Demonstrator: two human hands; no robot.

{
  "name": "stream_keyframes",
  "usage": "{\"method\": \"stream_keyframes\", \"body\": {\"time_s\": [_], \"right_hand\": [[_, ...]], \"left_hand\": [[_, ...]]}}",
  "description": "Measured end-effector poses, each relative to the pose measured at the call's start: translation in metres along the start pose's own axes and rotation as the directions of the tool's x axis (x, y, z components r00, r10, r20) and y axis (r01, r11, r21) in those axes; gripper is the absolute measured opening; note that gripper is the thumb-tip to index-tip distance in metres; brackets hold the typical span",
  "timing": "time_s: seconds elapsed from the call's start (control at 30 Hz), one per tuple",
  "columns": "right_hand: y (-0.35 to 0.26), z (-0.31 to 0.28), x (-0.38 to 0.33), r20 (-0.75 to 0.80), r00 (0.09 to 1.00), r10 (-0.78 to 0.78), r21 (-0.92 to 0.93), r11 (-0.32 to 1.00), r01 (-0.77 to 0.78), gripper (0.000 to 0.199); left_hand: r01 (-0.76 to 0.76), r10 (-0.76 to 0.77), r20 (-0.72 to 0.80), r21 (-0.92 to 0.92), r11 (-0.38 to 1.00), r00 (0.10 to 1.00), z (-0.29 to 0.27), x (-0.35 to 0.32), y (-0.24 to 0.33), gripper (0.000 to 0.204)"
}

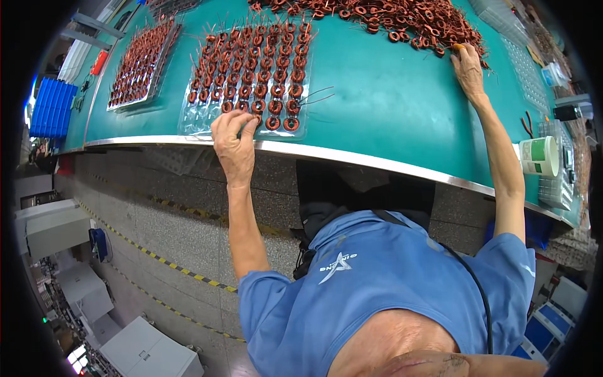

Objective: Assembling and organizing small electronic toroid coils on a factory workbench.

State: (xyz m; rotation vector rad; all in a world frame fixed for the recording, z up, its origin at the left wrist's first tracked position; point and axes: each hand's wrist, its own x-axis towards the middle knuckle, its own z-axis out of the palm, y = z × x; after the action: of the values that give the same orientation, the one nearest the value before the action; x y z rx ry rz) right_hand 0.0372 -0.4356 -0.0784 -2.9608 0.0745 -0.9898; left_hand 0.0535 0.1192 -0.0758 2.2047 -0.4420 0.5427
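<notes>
A clear plastic tray near the table's front edge carries rows of copper-wound ring coils with wire leads sticking out. At its front row is my left hand, with thumb and fingers pinched around a ring coil that they partly cover. Farther off to the right, my right hand reaches the edge of a large heap of loose ring coils. Its fingers are drawn together, an orange-yellow covering showing at a fingertip; what they grip is hidden.
Another filled coil tray lies at left on the green table, with a blue bin beyond. Right of my right forearm are a white-and-green tub, dark-handled pliers and stacked clear trays.
</notes>
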Motion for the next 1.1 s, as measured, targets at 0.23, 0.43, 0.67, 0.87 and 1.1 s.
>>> {"method": "stream_keyframes", "body": {"time_s": [0.23,0.43,0.67,0.87,1.1], "right_hand": [[0.002,0.006,0.021,-0.014,0.998,-0.064,0.032,0.997,0.064,0.022],[0.015,0.003,-0.01,0.047,0.971,-0.236,-0.459,0.858,0.231,0.019],[0.01,-0.021,-0.007,0.133,0.987,0.09,-0.123,0.99,-0.074,0.023],[0.01,-0.025,-0.001,0.264,0.964,0.013,-0.106,0.994,0.015,0.016],[0.007,-0.071,0.017,0.195,0.858,0.476,0.584,0.646,-0.491,0.026]], "left_hand": [[-0.088,0.086,0.02,0.15,0.985,0.996,-0.018,-0.002,0.006,0.008],[-0.138,0.116,0.139,0.156,0.978,0.983,-0.002,0.003,0.017,0.019],[-0.193,0.181,0.127,0.09,0.977,0.975,-0.002,0.0,-0.009,0.013],[-0.275,0.257,0.153,0.112,0.955,0.954,0.016,0.027,0.016,0.035],[-0.211,0.253,-0.284,0.171,0.962,0.925,-0.003,-0.021,0.094,0.018]]}}
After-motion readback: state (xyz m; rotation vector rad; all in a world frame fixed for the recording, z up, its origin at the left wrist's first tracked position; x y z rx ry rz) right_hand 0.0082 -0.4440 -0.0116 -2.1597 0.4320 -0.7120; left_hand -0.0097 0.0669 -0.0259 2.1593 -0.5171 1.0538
